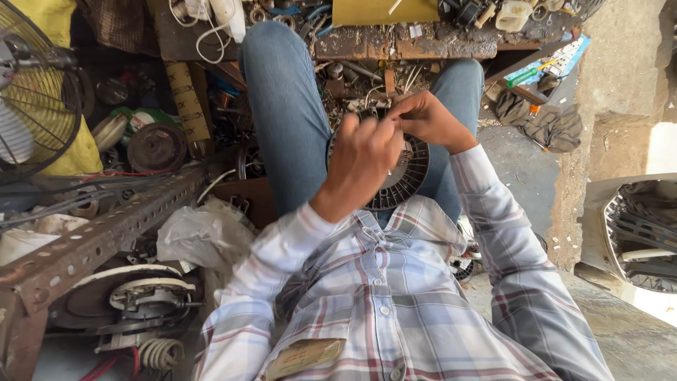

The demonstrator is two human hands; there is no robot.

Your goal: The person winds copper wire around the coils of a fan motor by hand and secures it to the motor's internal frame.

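A round black slotted motor part (pixel 412 173) is rested on the lap, between the two knees and below the near edge of the cluttered worktop (pixel 423 42). The left hand (pixel 363 166) is laid over it with fingers bent. The right hand (pixel 427 120) is pinched at its top edge; what is pinched cannot be told.

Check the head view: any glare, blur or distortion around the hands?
Head view: left hand slightly motion-blurred, right hand sharper; round slotted motor part in even shade; bright overexposed patch at right edge; wide-angle lens bends the edges.
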